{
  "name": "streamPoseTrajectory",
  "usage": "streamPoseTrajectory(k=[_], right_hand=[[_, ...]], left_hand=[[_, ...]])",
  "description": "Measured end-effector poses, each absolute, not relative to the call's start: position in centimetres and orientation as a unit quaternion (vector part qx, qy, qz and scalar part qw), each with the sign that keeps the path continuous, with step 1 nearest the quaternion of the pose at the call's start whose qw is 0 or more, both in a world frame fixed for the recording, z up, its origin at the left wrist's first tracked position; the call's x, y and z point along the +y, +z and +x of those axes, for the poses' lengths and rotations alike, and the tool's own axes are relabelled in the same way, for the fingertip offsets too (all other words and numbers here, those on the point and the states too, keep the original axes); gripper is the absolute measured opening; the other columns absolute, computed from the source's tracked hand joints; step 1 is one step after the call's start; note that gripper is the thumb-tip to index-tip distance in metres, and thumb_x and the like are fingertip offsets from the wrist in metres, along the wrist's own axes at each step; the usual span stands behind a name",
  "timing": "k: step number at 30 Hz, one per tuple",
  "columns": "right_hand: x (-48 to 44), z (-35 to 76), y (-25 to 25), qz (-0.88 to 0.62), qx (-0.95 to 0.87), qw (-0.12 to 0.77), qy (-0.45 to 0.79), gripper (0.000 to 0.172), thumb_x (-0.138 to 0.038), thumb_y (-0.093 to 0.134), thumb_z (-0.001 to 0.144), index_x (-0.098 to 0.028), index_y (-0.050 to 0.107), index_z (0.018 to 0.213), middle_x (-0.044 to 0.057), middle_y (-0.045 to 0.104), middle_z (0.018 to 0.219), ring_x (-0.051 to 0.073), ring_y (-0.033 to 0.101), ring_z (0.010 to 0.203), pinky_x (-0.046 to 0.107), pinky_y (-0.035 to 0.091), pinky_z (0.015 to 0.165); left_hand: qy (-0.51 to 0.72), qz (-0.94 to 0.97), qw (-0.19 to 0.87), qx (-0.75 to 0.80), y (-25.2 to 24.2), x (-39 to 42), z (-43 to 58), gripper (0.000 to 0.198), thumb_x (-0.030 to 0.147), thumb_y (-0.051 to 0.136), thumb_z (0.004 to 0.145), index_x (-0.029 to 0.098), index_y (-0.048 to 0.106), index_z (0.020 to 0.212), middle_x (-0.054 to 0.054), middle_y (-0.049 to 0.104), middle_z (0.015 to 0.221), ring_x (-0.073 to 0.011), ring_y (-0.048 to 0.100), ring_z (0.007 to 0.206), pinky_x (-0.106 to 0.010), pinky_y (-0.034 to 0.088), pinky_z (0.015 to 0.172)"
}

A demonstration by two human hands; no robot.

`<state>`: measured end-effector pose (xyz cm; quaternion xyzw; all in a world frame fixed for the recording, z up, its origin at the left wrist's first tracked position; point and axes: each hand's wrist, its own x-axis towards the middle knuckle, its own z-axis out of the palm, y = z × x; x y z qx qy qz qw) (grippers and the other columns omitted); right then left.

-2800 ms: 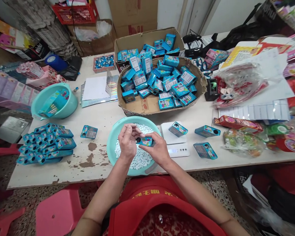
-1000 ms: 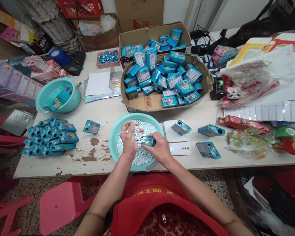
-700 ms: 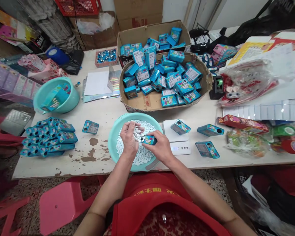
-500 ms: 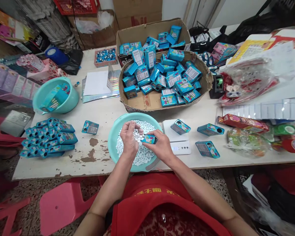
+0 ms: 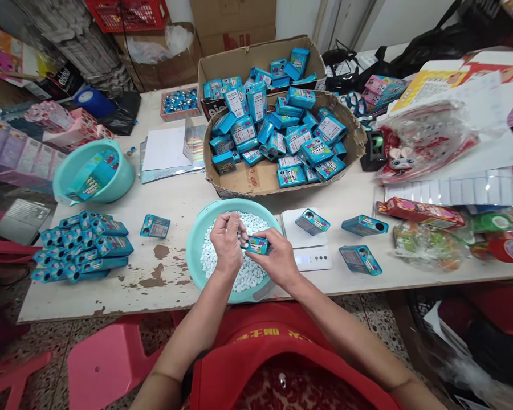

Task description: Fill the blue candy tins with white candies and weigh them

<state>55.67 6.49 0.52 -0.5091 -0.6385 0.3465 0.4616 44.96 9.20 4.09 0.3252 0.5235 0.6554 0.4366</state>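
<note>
Over a turquoise basin [image 5: 195,250] of small white candies [image 5: 248,278], my right hand [image 5: 277,254] grips a blue candy box [image 5: 256,245] lying on its side. My left hand [image 5: 228,242] is curled closed at the box's left end, with a few white candies showing between its fingers. Part of that end is hidden by the left hand. Right of the basin is a white scale [image 5: 312,259] with another blue box [image 5: 312,221] standing on it.
Two blue boxes [image 5: 365,225] stand right of the scale; one [image 5: 154,226] lies left of the basin, near a stack of boxes [image 5: 111,246]. Behind the basin sits an open carton [image 5: 239,188] full of blue boxes. A pink stool [image 5: 106,364] stands below the table edge.
My left hand has turned and closed more, moving against the box's end; fewer candies show in it. The box in my right hand has shifted slightly left and down.
</note>
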Motion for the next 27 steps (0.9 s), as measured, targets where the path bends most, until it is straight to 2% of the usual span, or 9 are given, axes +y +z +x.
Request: streamPoseTrajectory(k=[2,5,8,20,27], right_hand=[[6.2,55.6,1.0,-0.497,-0.632,0.481,0.349,0.027,-0.024,0.076,0.068,-0.022,0.062,0.091,0.003,0.064,0.087,0.023,0.062,0.087,0.035,0.048,0.076],[5.8,55.4,1.1,-0.491,-0.618,0.505,0.35,0.027,-0.026,0.076,0.07,-0.023,0.062,0.093,0.003,0.065,0.09,0.022,0.062,0.089,0.035,0.048,0.079],[5.8,55.1,0.6,-0.514,-0.608,0.488,0.357,0.023,-0.026,0.074,0.07,-0.024,0.062,0.089,0.003,0.065,0.088,0.022,0.063,0.086,0.035,0.048,0.076],[5.5,54.7,-1.1,-0.504,-0.606,0.482,0.383,0.024,-0.021,0.075,0.068,-0.024,0.064,0.089,0.002,0.065,0.086,0.021,0.063,0.084,0.034,0.049,0.076],[5.2,55.4,-1.8,-0.503,-0.559,0.493,0.438,0.027,-0.027,0.077,0.065,-0.022,0.065,0.088,0.001,0.064,0.085,0.02,0.062,0.083,0.032,0.049,0.075]], left_hand=[[0.668,0.329,0.429,0.511,4.8,9.0,45.0,0.03,0.043,0.069,0.075,0.017,0.054,0.074,0.006,0.048,0.053,-0.0044,0.042,0.038,-0.016,0.03,0.037],[0.693,0.329,0.404,0.499,5.1,9.0,45.1,0.028,0.042,0.068,0.077,0.018,0.054,0.076,0.005,0.05,0.054,-0.0065,0.048,0.043,-0.017,0.037,0.042],[0.689,0.314,0.401,0.516,4.3,9.2,45.1,0.031,0.043,0.069,0.076,0.018,0.052,0.072,0.006,0.048,0.05,-0.0077,0.05,0.045,-0.018,0.04,0.045],[0.656,0.331,0.41,0.54,3.2,8.9,45.3,0.033,0.044,0.071,0.074,0.017,0.052,0.071,0.008,0.042,0.046,-0.0041,0.035,0.039,-0.016,0.026,0.038],[0.673,0.279,0.449,0.517,3.3,9.2,44.6,0.037,0.045,0.075,0.068,0.017,0.051,0.073,0.009,0.041,0.048,-0.0028,0.031,0.037,-0.015,0.021,0.035]])
